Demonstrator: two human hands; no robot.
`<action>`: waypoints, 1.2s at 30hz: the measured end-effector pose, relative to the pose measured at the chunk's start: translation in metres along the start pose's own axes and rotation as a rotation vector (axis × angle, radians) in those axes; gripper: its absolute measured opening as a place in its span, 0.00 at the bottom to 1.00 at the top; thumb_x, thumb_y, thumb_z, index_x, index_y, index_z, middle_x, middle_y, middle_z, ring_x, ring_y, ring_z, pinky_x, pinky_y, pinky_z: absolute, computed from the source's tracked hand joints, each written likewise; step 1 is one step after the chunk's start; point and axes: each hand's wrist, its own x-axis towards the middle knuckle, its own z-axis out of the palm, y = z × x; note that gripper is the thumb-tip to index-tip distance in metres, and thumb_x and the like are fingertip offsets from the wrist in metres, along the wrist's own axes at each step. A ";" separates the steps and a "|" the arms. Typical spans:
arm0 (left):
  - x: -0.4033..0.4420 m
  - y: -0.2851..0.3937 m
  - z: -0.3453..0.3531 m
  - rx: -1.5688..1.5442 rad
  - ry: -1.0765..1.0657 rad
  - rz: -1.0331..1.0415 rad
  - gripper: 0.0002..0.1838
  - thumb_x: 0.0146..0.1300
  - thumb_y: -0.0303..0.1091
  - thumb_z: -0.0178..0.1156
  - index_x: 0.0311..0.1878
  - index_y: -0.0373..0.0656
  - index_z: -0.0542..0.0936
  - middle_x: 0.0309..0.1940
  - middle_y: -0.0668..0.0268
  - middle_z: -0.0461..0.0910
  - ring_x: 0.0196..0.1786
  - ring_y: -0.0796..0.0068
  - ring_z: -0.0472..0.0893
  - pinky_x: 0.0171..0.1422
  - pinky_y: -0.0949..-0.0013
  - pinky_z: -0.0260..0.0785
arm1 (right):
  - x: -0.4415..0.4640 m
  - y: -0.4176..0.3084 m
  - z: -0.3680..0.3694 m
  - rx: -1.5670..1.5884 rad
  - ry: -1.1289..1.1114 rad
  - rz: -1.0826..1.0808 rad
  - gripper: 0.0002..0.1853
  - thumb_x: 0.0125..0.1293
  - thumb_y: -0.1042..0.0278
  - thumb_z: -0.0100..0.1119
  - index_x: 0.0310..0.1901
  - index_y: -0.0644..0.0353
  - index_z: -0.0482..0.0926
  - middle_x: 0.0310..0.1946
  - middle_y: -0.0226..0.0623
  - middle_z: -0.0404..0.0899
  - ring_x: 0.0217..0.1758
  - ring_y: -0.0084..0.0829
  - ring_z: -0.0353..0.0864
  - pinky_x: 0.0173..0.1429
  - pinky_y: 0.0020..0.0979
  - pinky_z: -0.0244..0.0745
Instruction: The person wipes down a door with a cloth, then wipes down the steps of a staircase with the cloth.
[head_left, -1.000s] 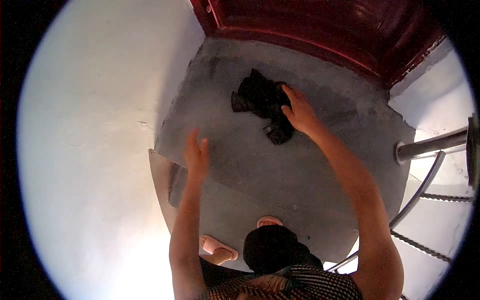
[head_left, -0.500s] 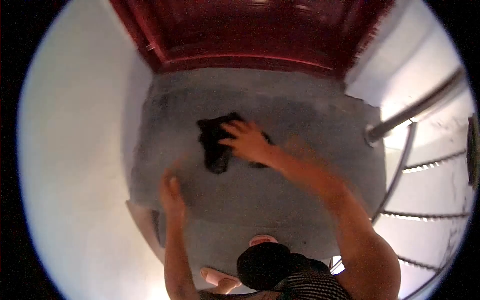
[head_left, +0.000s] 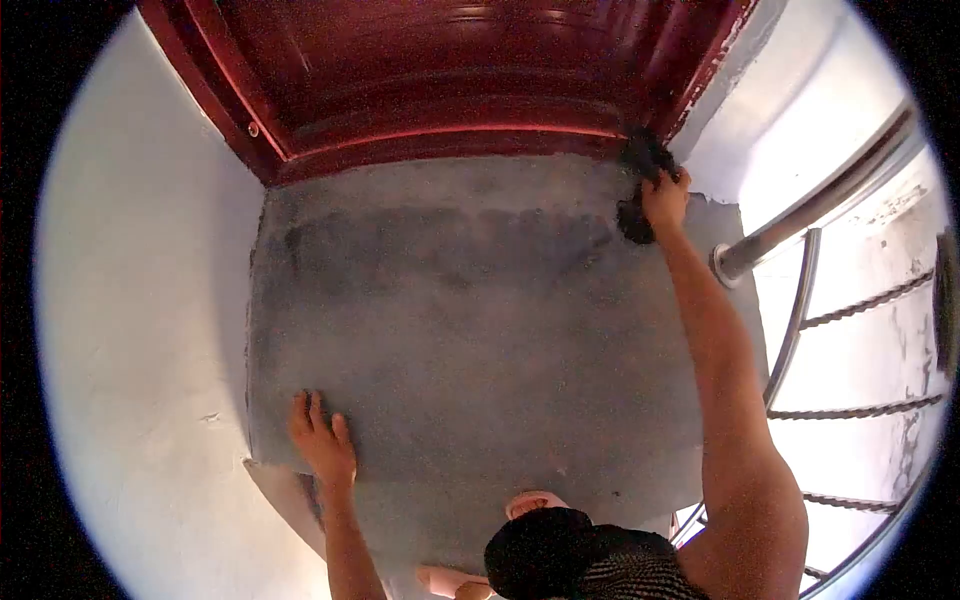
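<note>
At the right end of the door sill, my right hand (head_left: pixel 666 202) is closed over a dark, crumpled black cloth (head_left: pixel 636 222). Part of the cloth bunches up beyond my fingers against the foot of the dark red door (head_left: pixel 450 90), and part hangs out below on the left. My left hand (head_left: pixel 325 443) is over the grey floor (head_left: pixel 480 330) near its left edge. Its fingers are spread and hold nothing; whether the palm touches the floor I cannot tell.
A dark, damp-looking band (head_left: pixel 430 235) runs across the floor before the door. A metal handrail (head_left: pixel 815 195) with twisted bars borders the right side, and a pale wall (head_left: pixel 150 300) the left. Pink slippers (head_left: pixel 455 582) are at the bottom.
My right hand has carried the black cloth from mid-floor up and right to the door's right corner. My left hand has moved down and slightly left. The view has shifted a little.
</note>
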 end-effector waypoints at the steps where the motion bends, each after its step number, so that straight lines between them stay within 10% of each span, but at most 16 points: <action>1: 0.000 0.002 0.000 0.014 0.029 0.037 0.26 0.66 0.47 0.40 0.58 0.36 0.65 0.57 0.51 0.63 0.61 0.50 0.60 0.64 0.53 0.51 | -0.006 -0.007 0.013 -0.253 -0.066 0.107 0.19 0.53 0.64 0.57 0.49 0.52 0.72 0.52 0.47 0.65 0.51 0.50 0.68 0.51 0.43 0.69; 6: 0.001 0.004 -0.003 -0.055 0.043 0.051 0.26 0.65 0.47 0.41 0.58 0.36 0.64 0.58 0.50 0.62 0.61 0.50 0.61 0.64 0.51 0.51 | 0.003 -0.021 0.041 -0.426 -0.178 0.404 0.21 0.52 0.62 0.55 0.50 0.45 0.70 0.60 0.49 0.53 0.56 0.56 0.62 0.53 0.48 0.67; 10: 0.001 0.008 -0.003 -0.095 0.012 0.012 0.28 0.64 0.49 0.41 0.59 0.35 0.63 0.59 0.50 0.61 0.62 0.50 0.60 0.64 0.50 0.50 | -0.029 -0.100 0.095 -0.282 -0.256 -0.106 0.14 0.52 0.63 0.52 0.42 0.51 0.78 0.41 0.41 0.76 0.52 0.41 0.71 0.53 0.41 0.68; 18: -0.001 0.001 -0.002 -0.072 0.050 0.049 0.31 0.64 0.52 0.38 0.60 0.36 0.61 0.61 0.51 0.59 0.64 0.49 0.57 0.66 0.51 0.48 | -0.178 -0.296 0.099 0.555 -0.961 -0.862 0.13 0.51 0.68 0.55 0.41 0.55 0.76 0.44 0.43 0.70 0.48 0.45 0.71 0.50 0.40 0.69; 25: -0.006 -0.004 0.005 -0.107 0.071 -0.022 0.33 0.64 0.55 0.35 0.62 0.38 0.59 0.62 0.52 0.58 0.66 0.50 0.55 0.67 0.51 0.46 | -0.117 -0.194 0.038 0.607 -0.459 -0.324 0.14 0.49 0.73 0.56 0.40 0.56 0.73 0.40 0.43 0.71 0.45 0.46 0.72 0.47 0.39 0.70; 30: -0.008 0.000 0.001 -0.116 0.029 -0.068 0.33 0.64 0.57 0.34 0.62 0.39 0.59 0.62 0.53 0.59 0.66 0.50 0.54 0.67 0.51 0.46 | -0.009 -0.013 0.015 -0.102 0.137 -0.282 0.16 0.50 0.68 0.58 0.42 0.58 0.73 0.40 0.45 0.72 0.46 0.47 0.70 0.49 0.42 0.67; 36: -0.008 -0.003 0.000 -0.037 0.008 -0.039 0.34 0.63 0.57 0.35 0.62 0.38 0.60 0.61 0.51 0.59 0.65 0.50 0.55 0.67 0.50 0.46 | 0.004 -0.026 0.043 -0.445 -0.111 0.241 0.22 0.51 0.53 0.58 0.48 0.52 0.73 0.46 0.42 0.70 0.51 0.47 0.68 0.48 0.44 0.72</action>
